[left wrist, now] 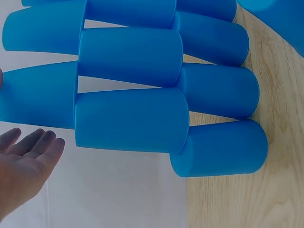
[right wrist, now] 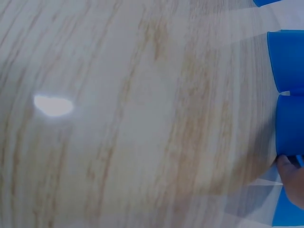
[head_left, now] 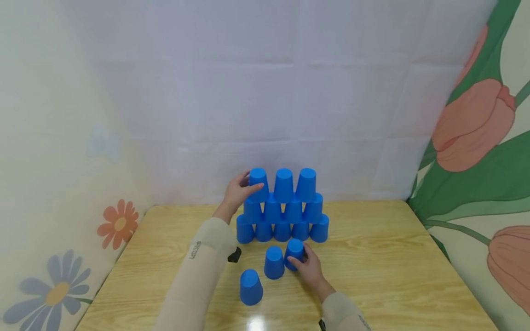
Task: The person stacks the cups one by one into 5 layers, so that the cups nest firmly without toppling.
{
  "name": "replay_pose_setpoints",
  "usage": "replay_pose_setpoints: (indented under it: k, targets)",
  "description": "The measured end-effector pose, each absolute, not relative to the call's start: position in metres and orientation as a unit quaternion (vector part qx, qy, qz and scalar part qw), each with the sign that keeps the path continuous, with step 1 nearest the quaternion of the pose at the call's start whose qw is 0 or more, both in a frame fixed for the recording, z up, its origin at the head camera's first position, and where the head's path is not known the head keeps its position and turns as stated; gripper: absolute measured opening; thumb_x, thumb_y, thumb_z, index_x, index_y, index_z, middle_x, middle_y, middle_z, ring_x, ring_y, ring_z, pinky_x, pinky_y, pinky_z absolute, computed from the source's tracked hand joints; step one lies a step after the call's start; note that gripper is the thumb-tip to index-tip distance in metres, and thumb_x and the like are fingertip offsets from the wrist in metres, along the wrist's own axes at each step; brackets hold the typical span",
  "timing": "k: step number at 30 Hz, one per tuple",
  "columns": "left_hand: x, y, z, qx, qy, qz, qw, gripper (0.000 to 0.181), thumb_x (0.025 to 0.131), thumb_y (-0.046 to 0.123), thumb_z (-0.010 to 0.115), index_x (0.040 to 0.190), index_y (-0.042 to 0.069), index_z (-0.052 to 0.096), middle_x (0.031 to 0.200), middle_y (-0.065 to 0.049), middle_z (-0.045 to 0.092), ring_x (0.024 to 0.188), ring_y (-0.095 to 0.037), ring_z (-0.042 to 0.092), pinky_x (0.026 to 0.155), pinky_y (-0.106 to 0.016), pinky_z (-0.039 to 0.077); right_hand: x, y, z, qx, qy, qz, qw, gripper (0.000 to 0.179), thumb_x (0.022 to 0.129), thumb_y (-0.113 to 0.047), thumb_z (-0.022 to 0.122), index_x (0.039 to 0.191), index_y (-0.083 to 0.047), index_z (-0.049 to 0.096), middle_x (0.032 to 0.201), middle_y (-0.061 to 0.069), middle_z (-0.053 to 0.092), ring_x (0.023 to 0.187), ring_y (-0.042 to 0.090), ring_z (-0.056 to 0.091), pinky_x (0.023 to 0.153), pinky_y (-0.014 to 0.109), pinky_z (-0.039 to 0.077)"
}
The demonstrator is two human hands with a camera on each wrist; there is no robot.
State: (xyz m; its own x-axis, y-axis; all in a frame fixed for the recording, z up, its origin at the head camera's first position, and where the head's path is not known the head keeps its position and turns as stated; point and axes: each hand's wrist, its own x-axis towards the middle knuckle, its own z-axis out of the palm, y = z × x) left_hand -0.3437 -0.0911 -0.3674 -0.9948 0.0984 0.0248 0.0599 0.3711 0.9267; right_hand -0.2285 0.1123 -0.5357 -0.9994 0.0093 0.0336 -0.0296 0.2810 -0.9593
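Blue plastic cups stand upside down in a stacked wall [head_left: 282,230]: several in the bottom row, several above, three on top. At the top-left cup [head_left: 258,188] is my left hand [head_left: 237,193], its thumb in front and fingers behind. In the left wrist view, the left hand [left wrist: 23,166] has nearly straight fingers beside the cup's side, slightly apart from it. On the table before the wall, my right hand [head_left: 311,269] holds a blue cup [head_left: 294,253] between thumb and fingers. The right wrist view shows only the right thumb [right wrist: 293,183] at a cup's edge.
Two more upside-down blue cups stand in front of the wall: one [head_left: 274,263] beside the held cup, another [head_left: 250,288] nearer and left. The wooden table [head_left: 385,266] meets a white cloth [head_left: 207,105] behind, with flowered cloths at both sides.
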Motion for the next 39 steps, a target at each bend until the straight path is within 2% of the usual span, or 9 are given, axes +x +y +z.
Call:
replay_pose_setpoints:
  k: [11,19,27,33,39]
  targets:
    - [-0.316,-0.112,-0.381,0.075,0.806,0.587,0.022,0.077,0.077,0.043,0.061,0.137,0.014,0.022,0.137,-0.01,0.028,0.123,-0.026,0.025,0.095,-0.045,0.028,-0.228,0.113,-0.531,0.017,-0.796,0.605,-0.001,0.054,0.08,-0.029,0.06,0.126,-0.008,0.041,0.124,0.015,0.043,0.114,0.035,0.037,0.089,0.048,0.034]
    - [-0.281,-0.127,-0.399,0.093,0.784,0.613,0.005,0.071,0.078,0.034,0.063,0.135,0.01,0.028,0.134,-0.013,0.032,0.121,-0.026,0.03,0.095,-0.043,0.029,-0.232,0.116,-0.521,0.033,-0.804,0.594,-0.013,0.059,0.078,-0.031,0.062,0.127,-0.008,0.039,0.124,0.017,0.042,0.114,0.036,0.037,0.089,0.05,0.034]
    - [-0.238,-0.131,-0.434,0.076,0.786,0.613,0.025,0.071,0.075,0.033,0.066,0.132,0.008,0.032,0.132,-0.012,0.036,0.12,-0.025,0.032,0.095,-0.042,0.03,-0.232,0.127,-0.498,0.064,-0.795,0.604,0.009,0.055,0.079,-0.025,0.064,0.125,-0.008,0.041,0.122,0.015,0.044,0.112,0.034,0.04,0.088,0.049,0.035]
    - [-0.21,-0.134,-0.463,0.09,0.78,0.619,0.025,0.064,0.075,0.021,0.068,0.129,0.005,0.038,0.129,-0.015,0.039,0.118,-0.029,0.034,0.094,-0.045,0.029,-0.237,0.136,-0.477,0.068,-0.795,0.602,0.018,0.057,0.077,-0.028,0.064,0.126,-0.011,0.041,0.124,0.013,0.044,0.113,0.033,0.039,0.089,0.049,0.034]
    - [-0.191,-0.137,-0.49,0.091,0.766,0.634,0.052,0.065,0.073,0.013,0.069,0.128,0.001,0.037,0.129,-0.019,0.038,0.118,-0.033,0.032,0.094,-0.049,0.027,-0.242,0.141,-0.451,0.073,-0.806,0.586,0.034,0.058,0.076,-0.03,0.066,0.125,-0.011,0.043,0.124,0.013,0.044,0.112,0.032,0.04,0.087,0.05,0.035]
